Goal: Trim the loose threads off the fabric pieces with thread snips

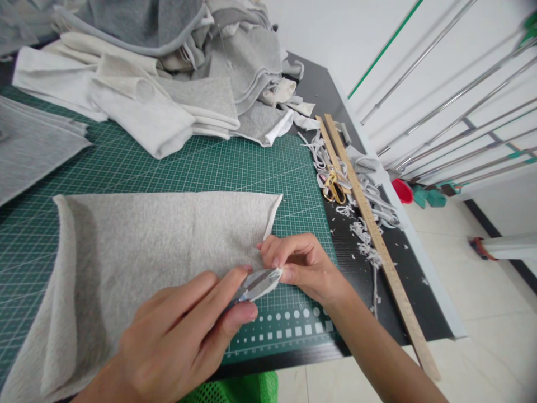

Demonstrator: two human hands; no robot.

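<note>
A light grey piece of knit fabric (159, 235) lies in front of me, its left side folded over and its right edge curling up. My left hand (180, 330) is closed around a pair of small thread snips (260, 284), whose metal blades point right. The blade tips meet the fingertips of my right hand (308, 266), and a whitish bit shows there. My right hand pinches the fabric's near right edge between thumb and fingers. The fingers hide most of that edge, and I cannot tell whether the blades are cutting.
Beneath the fabric is a green cutting mat (268, 173). Piled grey and white fabrics (235, 67) stand behind, and a grey stack (33, 145) lies left. Gold-handled scissors (333, 187), wooden rulers (364, 207) and fabric scraps (367, 240) lie along the table's right side.
</note>
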